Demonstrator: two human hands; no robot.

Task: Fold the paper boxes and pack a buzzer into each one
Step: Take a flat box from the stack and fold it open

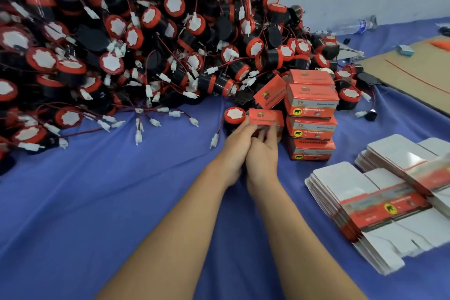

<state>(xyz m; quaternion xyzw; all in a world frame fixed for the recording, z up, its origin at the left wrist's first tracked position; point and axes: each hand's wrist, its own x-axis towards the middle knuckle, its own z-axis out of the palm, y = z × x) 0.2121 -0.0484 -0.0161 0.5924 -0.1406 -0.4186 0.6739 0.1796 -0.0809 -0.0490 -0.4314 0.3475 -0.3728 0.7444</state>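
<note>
A closed red box (266, 119) was held just right of the frame's centre, its long axis running left to right across the picture with the right end dipped slightly lower. Its printed red top was turned up toward the camera. The box was seen above both hands in the frame, at their fingertips and not in the palms.

The left hand (237, 143) was curled round the box's left end, and the right hand (263, 153) was pressed close beside it, its fingers (273, 129) bent up against the near face toward the right end. The box was thus gripped by both hands.

A single buzzer (235, 114) was stood on the blue cloth (121, 190) just left of the box, white face up. A stack of boxes (311, 114) was set just right of it, with one more box (269, 91) tilted against the stack's upper left. A large heap of buzzers (121, 39) with tangled leads was spread over the upper left. Piles of flat blanks (365, 192) were laid at the lower right, and a cardboard sheet (414, 73) and a bottle (353, 27) were seen at the upper right.
</note>
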